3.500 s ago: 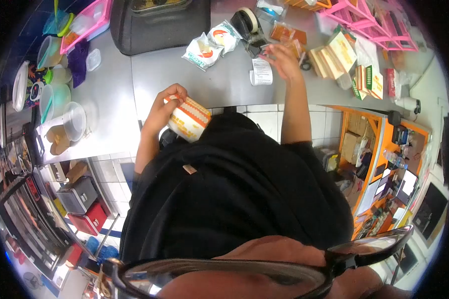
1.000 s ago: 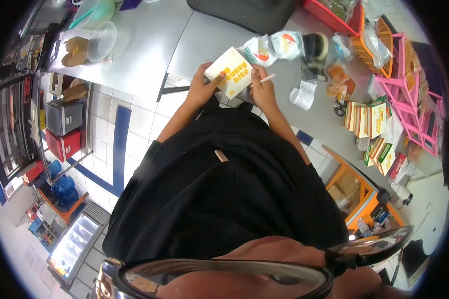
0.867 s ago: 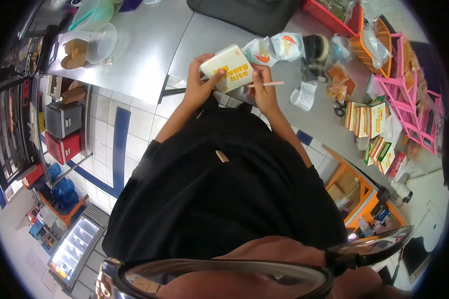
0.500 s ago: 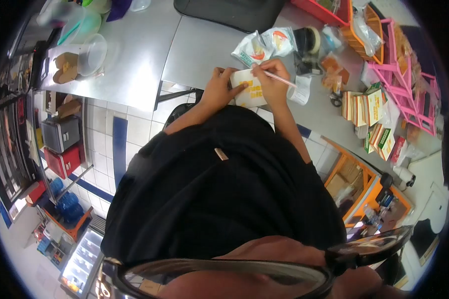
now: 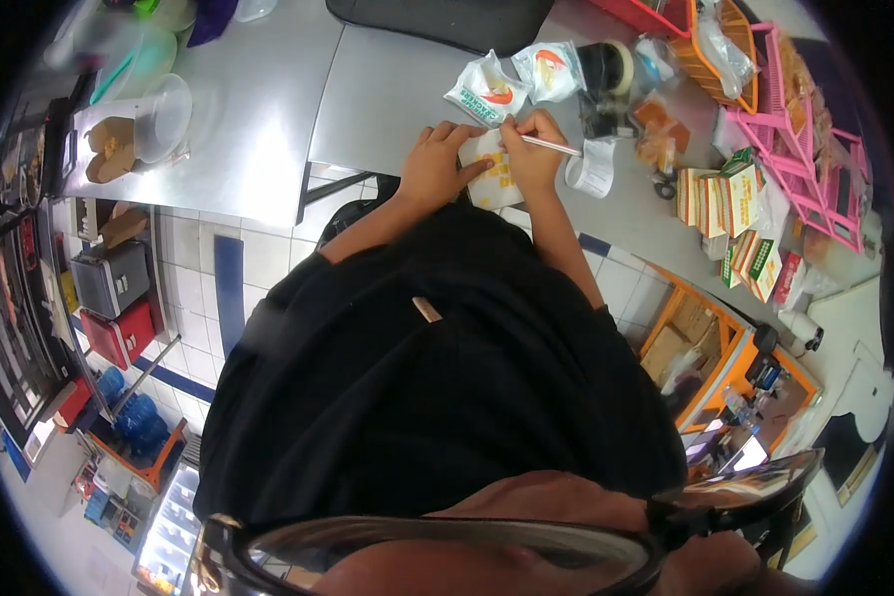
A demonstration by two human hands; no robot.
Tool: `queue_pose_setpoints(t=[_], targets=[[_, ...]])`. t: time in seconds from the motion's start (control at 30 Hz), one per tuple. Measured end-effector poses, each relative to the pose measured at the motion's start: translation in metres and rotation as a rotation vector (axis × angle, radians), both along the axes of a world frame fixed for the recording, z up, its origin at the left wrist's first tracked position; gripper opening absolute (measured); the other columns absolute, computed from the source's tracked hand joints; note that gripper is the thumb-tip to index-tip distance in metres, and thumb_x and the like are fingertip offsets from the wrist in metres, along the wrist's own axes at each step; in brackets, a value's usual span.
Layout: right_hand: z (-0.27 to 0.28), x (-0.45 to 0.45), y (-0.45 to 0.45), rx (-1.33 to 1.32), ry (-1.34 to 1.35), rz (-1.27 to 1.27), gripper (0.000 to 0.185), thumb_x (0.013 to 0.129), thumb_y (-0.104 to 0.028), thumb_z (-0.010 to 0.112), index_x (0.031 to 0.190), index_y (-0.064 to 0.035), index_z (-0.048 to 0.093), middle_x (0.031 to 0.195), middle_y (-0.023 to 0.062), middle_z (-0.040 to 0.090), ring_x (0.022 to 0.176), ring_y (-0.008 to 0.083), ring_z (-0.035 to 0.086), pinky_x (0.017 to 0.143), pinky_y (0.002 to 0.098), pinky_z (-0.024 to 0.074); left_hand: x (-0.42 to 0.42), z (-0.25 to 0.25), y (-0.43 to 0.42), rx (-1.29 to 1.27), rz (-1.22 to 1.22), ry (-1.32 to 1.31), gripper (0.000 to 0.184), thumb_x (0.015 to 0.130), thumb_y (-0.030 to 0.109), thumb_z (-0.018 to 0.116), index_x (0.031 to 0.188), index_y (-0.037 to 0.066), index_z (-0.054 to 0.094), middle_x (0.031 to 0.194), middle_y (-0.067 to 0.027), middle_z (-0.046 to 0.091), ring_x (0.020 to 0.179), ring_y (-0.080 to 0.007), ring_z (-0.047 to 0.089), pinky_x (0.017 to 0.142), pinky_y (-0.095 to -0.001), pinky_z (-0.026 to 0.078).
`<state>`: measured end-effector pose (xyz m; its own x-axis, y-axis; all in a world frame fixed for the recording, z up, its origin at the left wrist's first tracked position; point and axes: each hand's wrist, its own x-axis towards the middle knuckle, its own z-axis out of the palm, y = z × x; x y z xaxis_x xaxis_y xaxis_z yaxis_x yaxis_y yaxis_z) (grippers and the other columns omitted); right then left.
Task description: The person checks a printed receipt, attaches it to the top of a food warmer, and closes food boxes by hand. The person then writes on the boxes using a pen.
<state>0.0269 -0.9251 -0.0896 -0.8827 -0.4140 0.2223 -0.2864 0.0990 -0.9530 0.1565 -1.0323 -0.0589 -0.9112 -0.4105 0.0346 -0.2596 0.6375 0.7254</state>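
Note:
My left hand grips the left side of a white paper packet with yellow lettering, its thumb lying across the print. A slim, pale pen is pinched in my right hand, which rests over the packet's upper right part. The pen's tip is hidden by my fingers. Just beyond my hands lie two white and green cracker packs with orange pictures. To the right of my right hand, a curled white paper slip lies on the metal table.
A roll of tape and black items stand behind the slip. Folded printed cartons are stacked at right, near pink racks and an orange basket. At left are a clear tub and an open brown box. A black tray lies at the back.
The whole view has shifted slightly. My left hand's fingers now lie flatter along the packet's upper left edge. My right hand still holds the pen over the packet.

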Motion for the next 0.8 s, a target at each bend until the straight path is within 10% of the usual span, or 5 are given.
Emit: queue_pose_setpoints(t=[0.8], targets=[[0.002, 0.001, 0.0, 0.041, 0.131, -0.092, 0.028, 0.069, 0.003, 0.067, 0.059, -0.001, 0.041, 0.059, 0.0091, 0.045, 0.05, 0.0212, 0.044, 0.048, 0.0335, 0.0335, 0.0, 0.001, 0.0, -0.013, 0.019, -0.036, 0.044, 0.078, 0.036, 0.075, 0.116, 0.017, 0.063, 0.106, -0.0095, 0.059, 0.102, -0.0334, 0.056, 0.087, -0.0434, 0.047]])
